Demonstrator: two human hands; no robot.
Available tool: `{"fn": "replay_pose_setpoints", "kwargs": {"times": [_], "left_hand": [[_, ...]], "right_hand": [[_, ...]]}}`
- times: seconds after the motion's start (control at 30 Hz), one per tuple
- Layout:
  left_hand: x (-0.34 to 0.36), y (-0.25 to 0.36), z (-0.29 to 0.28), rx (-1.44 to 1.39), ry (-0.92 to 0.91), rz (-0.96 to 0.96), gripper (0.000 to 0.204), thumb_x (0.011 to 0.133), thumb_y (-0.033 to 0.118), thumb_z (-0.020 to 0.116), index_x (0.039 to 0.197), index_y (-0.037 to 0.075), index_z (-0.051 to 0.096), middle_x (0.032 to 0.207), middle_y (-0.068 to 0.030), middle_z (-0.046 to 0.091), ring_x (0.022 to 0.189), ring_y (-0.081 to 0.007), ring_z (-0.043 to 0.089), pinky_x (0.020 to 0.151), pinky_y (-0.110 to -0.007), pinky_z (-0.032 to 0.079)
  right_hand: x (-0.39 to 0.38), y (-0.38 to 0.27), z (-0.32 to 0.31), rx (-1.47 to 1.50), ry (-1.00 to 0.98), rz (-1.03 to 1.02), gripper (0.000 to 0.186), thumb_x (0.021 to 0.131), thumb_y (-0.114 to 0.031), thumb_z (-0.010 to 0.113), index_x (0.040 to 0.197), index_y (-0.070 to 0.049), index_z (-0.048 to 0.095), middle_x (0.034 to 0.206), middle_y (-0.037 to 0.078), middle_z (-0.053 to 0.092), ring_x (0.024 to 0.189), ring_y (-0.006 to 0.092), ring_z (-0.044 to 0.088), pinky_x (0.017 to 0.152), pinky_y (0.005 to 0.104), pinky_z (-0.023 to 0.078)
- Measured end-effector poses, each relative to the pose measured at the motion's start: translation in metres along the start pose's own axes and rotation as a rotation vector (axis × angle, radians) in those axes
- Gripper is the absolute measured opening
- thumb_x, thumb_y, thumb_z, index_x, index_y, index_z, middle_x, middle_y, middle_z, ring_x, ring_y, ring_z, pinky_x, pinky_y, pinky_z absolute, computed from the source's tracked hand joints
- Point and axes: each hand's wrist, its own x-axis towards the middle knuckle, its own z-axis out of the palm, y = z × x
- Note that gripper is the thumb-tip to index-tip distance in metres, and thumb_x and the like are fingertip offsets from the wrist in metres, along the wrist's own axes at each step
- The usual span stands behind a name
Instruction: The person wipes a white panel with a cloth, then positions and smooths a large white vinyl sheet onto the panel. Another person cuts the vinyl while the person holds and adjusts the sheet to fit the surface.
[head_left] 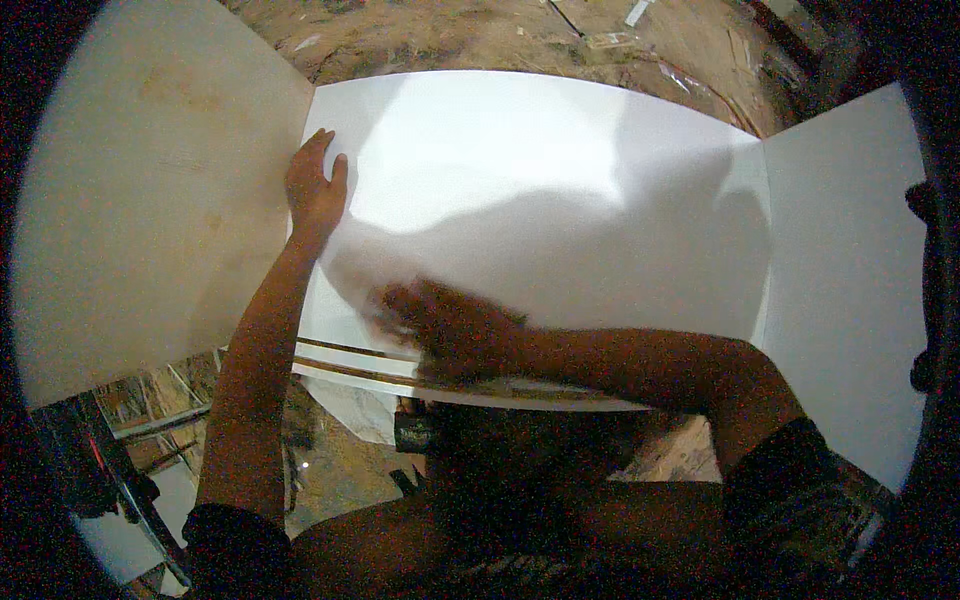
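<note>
A white board (515,140) lies below me between two upright-looking side panels, a cream one on the left (150,210) and a white one on the right (840,280). My left hand (316,190) rests at the board's left edge by the cream panel, thumb and fingers apart. My right hand (430,320) is low over the near part of the board, smeared by motion, so its fingers are unclear. Long narrow slots or strips (350,355) run along the board's near edge. Shadows cover much of the board's lower half and right side.
Dirt ground with scattered scraps (590,35) shows beyond the board. At the lower left are metal bars (160,425) and a dark object (90,460). My legs and dark clothing fill the lower middle. Dark shapes (920,290) sit at the right rim.
</note>
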Motion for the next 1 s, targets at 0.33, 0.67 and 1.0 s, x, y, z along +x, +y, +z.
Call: {"fn": "replay_pose_setpoints", "kwargs": {"times": [0.33,0.67,1.0], "left_hand": [[0.002,-0.021,0.001,-0.201,-0.191,-0.105,0.053,0.103,0.036,0.055,0.15,0.012,0.054,0.159,-0.0164,0.045,0.149,-0.0342,0.038,0.124,-0.048,0.024],[-0.014,0.029,-0.021,0.192,-0.341,0.005,0.074,0.105,0.048,0.05,0.165,0.014,0.024,0.171,-0.0143,0.021,0.159,-0.0343,0.016,0.128,-0.053,0.011],[-0.014,0.027,-0.019,0.162,-0.329,0.058,0.074,0.105,0.048,0.05,0.164,0.011,0.025,0.171,-0.0147,0.021,0.159,-0.035,0.016,0.128,-0.054,0.012]], "right_hand": [[0.083,0.102,-0.006,-0.273,0.125,0.19,0.057,0.089,-0.031,0.066,0.143,-0.015,0.058,0.145,0.018,0.054,0.137,0.0359,0.048,0.117,0.0544,0.035],[-0.078,0.173,-0.212,-0.501,0.333,0.235,0.071,0.088,-0.025,0.065,0.154,-0.015,0.044,0.159,0.017,0.042,0.147,0.0412,0.037,0.121,0.0536,0.031],[-0.31,0.108,-0.29,-1.114,-0.215,0.988,0.064,0.102,-0.025,0.054,0.16,-0.007,0.031,0.161,0.028,0.035,0.144,0.0493,0.038,0.118,0.0568,0.034]]}}
